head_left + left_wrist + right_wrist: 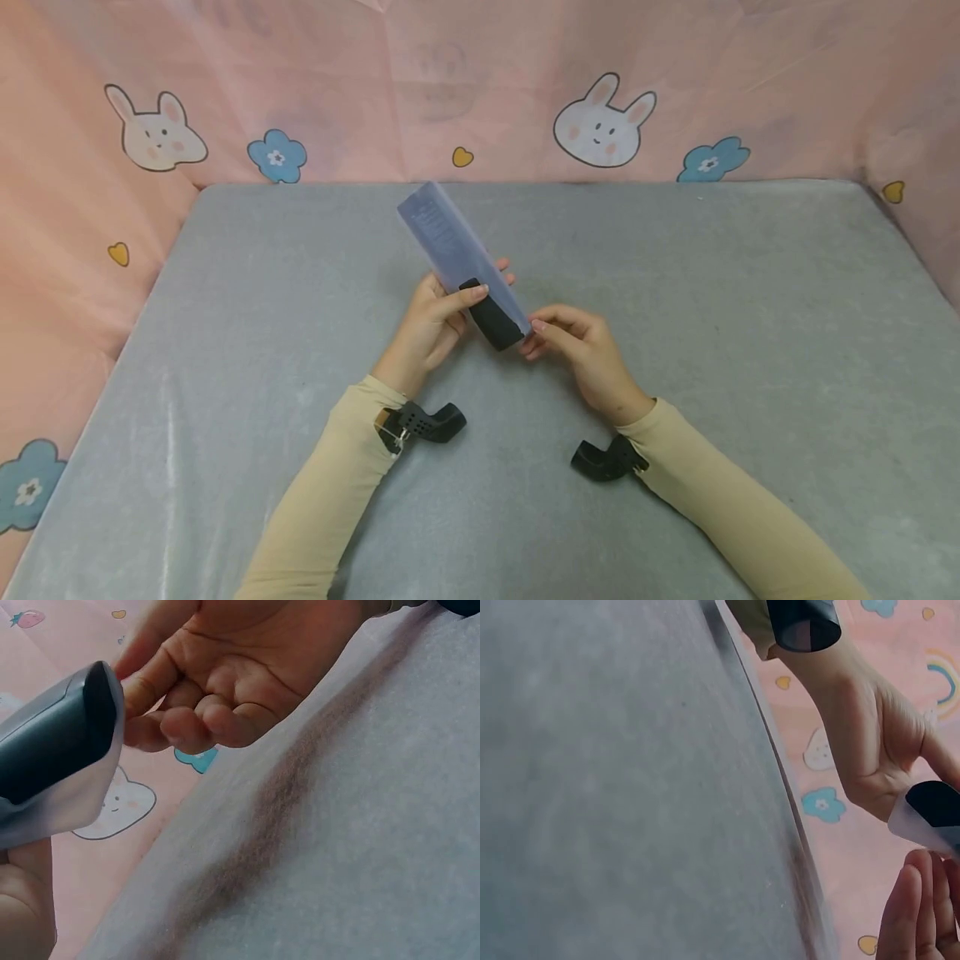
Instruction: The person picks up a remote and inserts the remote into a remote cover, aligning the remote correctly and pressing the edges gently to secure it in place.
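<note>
A long, translucent bluish plastic sleeve is held up at a slant over the table. At its near end lies a dark, smooth object with a rounded end; its kind is unclear. My left hand grips both, its thumb across the dark object and its fingers behind the sleeve. With thumb and index finger, my right hand pinches the sleeve's near right corner. In the left wrist view, the clear plastic wraps under the dark object. The right wrist view shows only their end, cut off by the frame.
A grey cloth covers the table. Behind and to the sides hangs a pink curtain printed with rabbits, flowers and hearts. Black camera mounts sit on both wrists, over beige sleeves.
</note>
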The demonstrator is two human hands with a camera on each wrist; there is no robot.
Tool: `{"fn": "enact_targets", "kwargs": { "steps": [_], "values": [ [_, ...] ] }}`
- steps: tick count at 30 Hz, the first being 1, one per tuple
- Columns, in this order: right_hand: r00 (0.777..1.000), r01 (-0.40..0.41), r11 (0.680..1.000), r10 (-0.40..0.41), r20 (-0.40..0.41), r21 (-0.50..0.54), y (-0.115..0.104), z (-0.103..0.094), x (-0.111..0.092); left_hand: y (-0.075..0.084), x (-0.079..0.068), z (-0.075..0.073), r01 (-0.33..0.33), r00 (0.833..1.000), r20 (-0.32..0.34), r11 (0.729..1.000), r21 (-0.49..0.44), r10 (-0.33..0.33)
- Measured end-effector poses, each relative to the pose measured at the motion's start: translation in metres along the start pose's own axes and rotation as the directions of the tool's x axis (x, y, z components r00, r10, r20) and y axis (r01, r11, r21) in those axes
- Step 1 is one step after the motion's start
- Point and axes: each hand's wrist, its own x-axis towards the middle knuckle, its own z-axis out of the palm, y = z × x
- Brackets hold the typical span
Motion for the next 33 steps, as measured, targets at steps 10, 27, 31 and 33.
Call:
{"fn": "enact_targets", "kwargs": {
  "steps": [10, 27, 31, 33],
  "values": [
    [0.999, -0.039, 0.997, 0.037, -0.030, -0.067, 0.0027, 0.0001, 0.0006, -0.0064, 0.0004, 0.0010, 0.026, 1.000, -0.003, 0.990, 0.137, -0.026],
    [0.996, -0.056, 0.998, 0.053, -0.069, -0.042, 0.0020, 0.0030, -0.0002, -0.0088, 0.0008, 0.0015, 0.035, 0.995, -0.096, 0.987, 0.160, -0.020],
    [0.996, -0.064, 0.996, 0.060, -0.059, -0.063, 0.0022, 0.0027, -0.0005, -0.0090, 0.0006, 0.0006, 0.038, 0.995, -0.094, 0.986, 0.163, -0.023],
    [0.996, -0.070, 0.994, 0.066, -0.055, -0.083, 0.0026, 0.0024, -0.0005, -0.0090, 0.0003, 0.0007, 0.040, 0.995, -0.093, 0.985, 0.170, -0.024]
  ]
}}
